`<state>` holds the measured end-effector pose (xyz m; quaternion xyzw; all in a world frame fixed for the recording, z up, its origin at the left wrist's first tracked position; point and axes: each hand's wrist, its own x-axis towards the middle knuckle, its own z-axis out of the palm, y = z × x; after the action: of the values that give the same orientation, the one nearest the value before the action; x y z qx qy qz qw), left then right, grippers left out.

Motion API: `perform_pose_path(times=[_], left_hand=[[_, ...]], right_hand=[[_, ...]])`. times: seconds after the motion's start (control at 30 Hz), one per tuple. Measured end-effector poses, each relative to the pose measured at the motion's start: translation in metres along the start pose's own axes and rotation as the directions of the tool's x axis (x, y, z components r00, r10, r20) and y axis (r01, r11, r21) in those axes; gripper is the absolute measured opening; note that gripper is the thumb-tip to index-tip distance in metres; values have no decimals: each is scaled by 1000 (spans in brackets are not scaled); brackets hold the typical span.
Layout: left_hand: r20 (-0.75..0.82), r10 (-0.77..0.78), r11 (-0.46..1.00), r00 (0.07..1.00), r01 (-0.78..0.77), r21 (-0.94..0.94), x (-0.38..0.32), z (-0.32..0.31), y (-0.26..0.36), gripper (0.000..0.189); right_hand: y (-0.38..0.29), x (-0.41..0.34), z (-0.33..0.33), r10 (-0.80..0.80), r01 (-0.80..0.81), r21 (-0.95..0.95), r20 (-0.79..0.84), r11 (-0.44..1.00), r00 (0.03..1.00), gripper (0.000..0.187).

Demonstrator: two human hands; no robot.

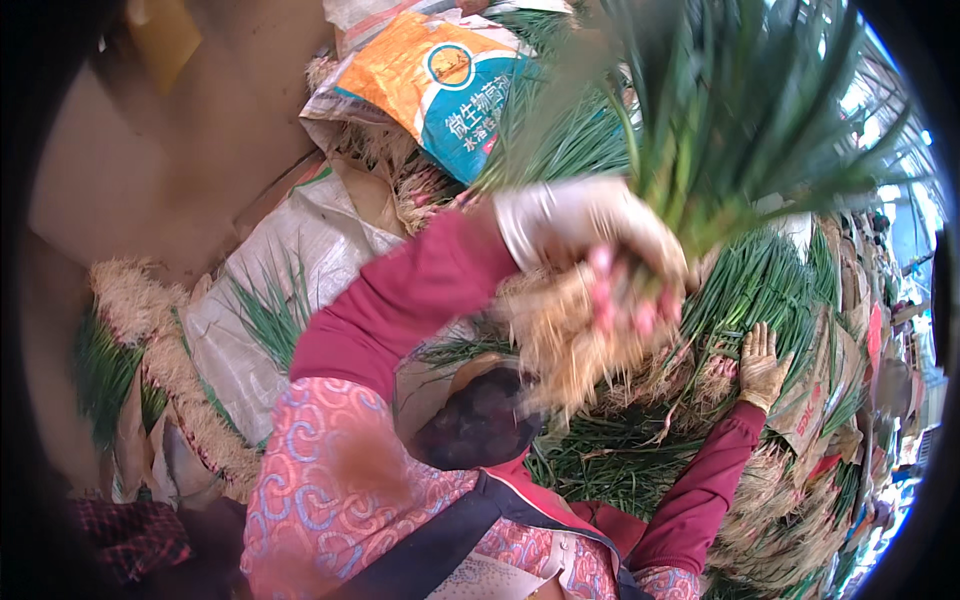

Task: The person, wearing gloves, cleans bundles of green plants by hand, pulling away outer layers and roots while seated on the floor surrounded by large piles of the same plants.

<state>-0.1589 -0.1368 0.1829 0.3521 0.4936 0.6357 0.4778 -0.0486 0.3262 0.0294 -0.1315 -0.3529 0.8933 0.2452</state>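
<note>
My left hand (600,217), in a pale work glove and blurred, is raised in front of me. It grips a bunch of green onions (682,150) just above the pink bulbs. The shaggy tan roots (570,337) hang below the hand, and the green leaves spread to the upper right. My right hand (763,367), in a soiled glove, reaches out flat with its fingers extended. It lies at the edge of a tied bundle of green onions (742,307), near its pink bulbs. I cannot tell how firmly it touches the bundle.
Loose green leaves (607,457) lie below the arms. Farther off are an orange and blue printed sack (442,82) and a white woven sack (277,240). Onions with thick roots (135,300) are stacked at left, more roots (780,502) at lower right. A dark rounded object (480,420) sits before me.
</note>
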Motion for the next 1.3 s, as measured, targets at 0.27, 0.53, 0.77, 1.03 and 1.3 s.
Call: perform_pose_path(times=[0.27, 0.53, 0.77, 1.03, 1.3], left_hand=[[-356, 21, 977, 934, 56, 205, -12, -219, -39, 26], [-792, -340, 865, 508, 500, -51, -45, -358, -218, 13], [-781, -188, 837, 595, 513, 189, -9, -331, -172, 20], [-842, 508, 549, 183, 684, 480, -15, -335, -168, 96], [-547, 208, 969, 811, -94, 229, 44, -19, -117, 36]], right_hand=[[3, -3, 9, -19, 19, -79, -1, 997, 1000, 73], [9, -13, 17, -46, 41, -246, -11, 969, 999, 71], [5, -28, 19, -74, 57, -185, -85, 981, 994, 69], [-26, -37, 39, -73, 56, 78, 225, 995, 972, 47], [28, -196, 70, -351, 76, -973, 151, -218, 924, 39]])
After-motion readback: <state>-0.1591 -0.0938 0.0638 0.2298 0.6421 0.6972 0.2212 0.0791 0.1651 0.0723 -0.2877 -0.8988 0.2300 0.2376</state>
